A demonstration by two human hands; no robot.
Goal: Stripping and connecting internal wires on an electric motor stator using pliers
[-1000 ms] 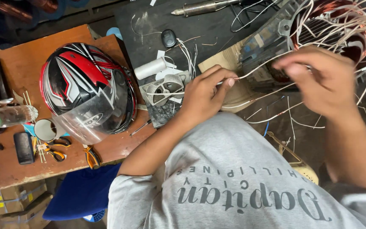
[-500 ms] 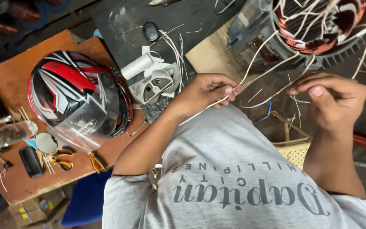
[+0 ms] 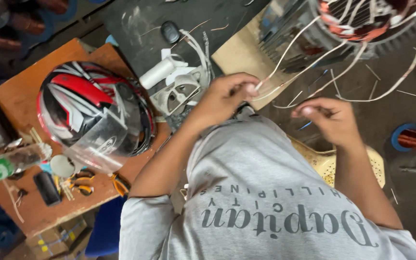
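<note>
**A:** Looking straight down on the worker in the grey shirt (image 3: 261, 192), and both hands are up at the wires. What's the left hand (image 3: 225, 98) got?

**B:** Fingers pressed together, pinched on a thin white wire (image 3: 285, 50). That wire runs up and to the right, away from the fingertips to the motor stator (image 3: 362, 21) at the far right, the one with copper-coloured windings.

**A:** And the right hand (image 3: 331, 120)?

**B:** Just right of the left one, a little nearer to us. Thumb and forefinger tips are together, but whether a strand sits between them, I cannot tell. More white leads hang loose from the stator and trail just beyond that hand.

**A:** So 2 hands, close but not touching each other.

**B:** Correct, a small gap between them. Under the stator there's a pale board (image 3: 239, 53) on the dark floor.

**A:** What's off to the left?

**B:** A red, white and black helmet (image 3: 90, 108) with a clear visor, sitting on a low orange-brown table (image 3: 30, 212). Near it, orange-handled pliers (image 3: 119, 185), a plastic bottle (image 3: 6, 163) lying on its side, and a small dark phone-like slab (image 3: 46, 188).

**A:** And far right?

**B:** A spool of copper wire (image 3: 415, 139) with blue flanges, well apart from the hands.
</note>
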